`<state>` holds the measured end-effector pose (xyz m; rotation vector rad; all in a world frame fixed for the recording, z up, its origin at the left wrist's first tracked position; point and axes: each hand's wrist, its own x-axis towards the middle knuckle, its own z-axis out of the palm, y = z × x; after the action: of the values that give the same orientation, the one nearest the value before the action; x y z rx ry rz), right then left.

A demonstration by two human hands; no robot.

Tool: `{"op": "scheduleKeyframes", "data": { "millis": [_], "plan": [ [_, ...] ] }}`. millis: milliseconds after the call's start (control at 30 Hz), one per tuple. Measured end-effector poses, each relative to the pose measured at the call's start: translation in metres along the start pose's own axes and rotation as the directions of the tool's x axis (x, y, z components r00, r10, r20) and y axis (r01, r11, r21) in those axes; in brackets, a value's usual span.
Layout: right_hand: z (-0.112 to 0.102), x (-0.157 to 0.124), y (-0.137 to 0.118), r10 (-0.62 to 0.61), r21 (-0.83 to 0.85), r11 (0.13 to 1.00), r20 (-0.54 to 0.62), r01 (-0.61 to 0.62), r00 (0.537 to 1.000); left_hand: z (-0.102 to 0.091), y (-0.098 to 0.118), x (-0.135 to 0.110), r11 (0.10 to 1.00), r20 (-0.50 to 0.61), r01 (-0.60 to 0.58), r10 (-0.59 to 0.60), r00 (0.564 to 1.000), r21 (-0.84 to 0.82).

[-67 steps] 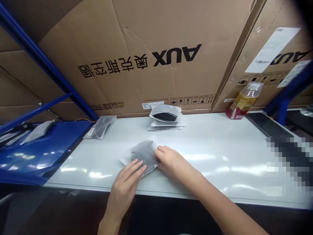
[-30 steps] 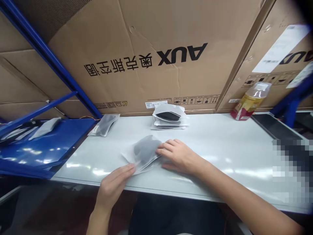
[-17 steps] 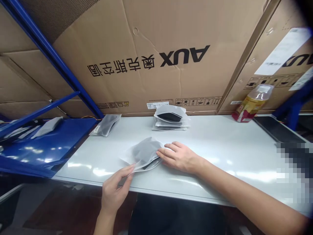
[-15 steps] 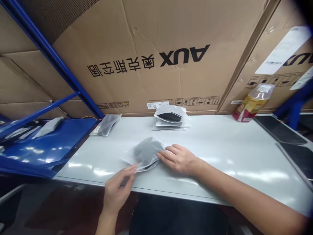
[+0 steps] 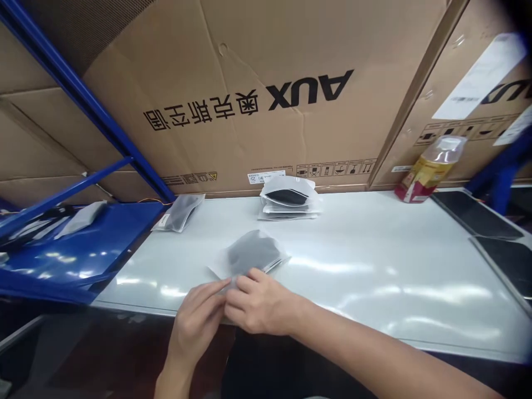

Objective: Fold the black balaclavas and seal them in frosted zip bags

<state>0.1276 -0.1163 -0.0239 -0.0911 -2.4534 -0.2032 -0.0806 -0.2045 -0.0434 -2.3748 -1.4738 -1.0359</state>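
A frosted plastic bag (image 5: 254, 252) with something dark and flat inside lies near the table's front edge. My left hand (image 5: 197, 318) pinches its near left corner between thumb and fingers. Right beside it, my right hand (image 5: 260, 303) has its fingers closed on the bag's near edge, so that edge is hidden. Farther back, a stack of similar frosted bags (image 5: 288, 198) holds dark contents, the top one gaping. Another frosted bag (image 5: 179, 213) with a dark item lies at the table's back left.
Large cardboard boxes (image 5: 249, 138) stand behind the white table (image 5: 353, 233). A drink bottle (image 5: 432, 169) leans at the back right, beside dark flat panels (image 5: 476, 213). On the left, a blue shelf (image 5: 83, 238) holds more bags, with a blue frame post (image 5: 100, 116) rising there.
My right hand has moved left and nearer, from the bag's right side to its near edge beside my left hand. My left hand keeps its hold at the corner.
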Motion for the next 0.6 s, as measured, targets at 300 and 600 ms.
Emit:
{"op": "scheduleKeyframes", "data": {
  "millis": [300,600],
  "plan": [
    [-0.028,-0.065,0.061,0.094,-0.041,0.995,0.256,-0.087,0.962,0.005,0.002,0.000,0.999,0.000,0.000,0.000,1.000,-0.042],
    [-0.063,-0.109,0.116,0.383,-0.008,0.920,0.213,-0.391,0.899,-0.026,0.003,0.021,0.993,0.179,0.111,-0.104,0.978,-0.029]
  ]
}}
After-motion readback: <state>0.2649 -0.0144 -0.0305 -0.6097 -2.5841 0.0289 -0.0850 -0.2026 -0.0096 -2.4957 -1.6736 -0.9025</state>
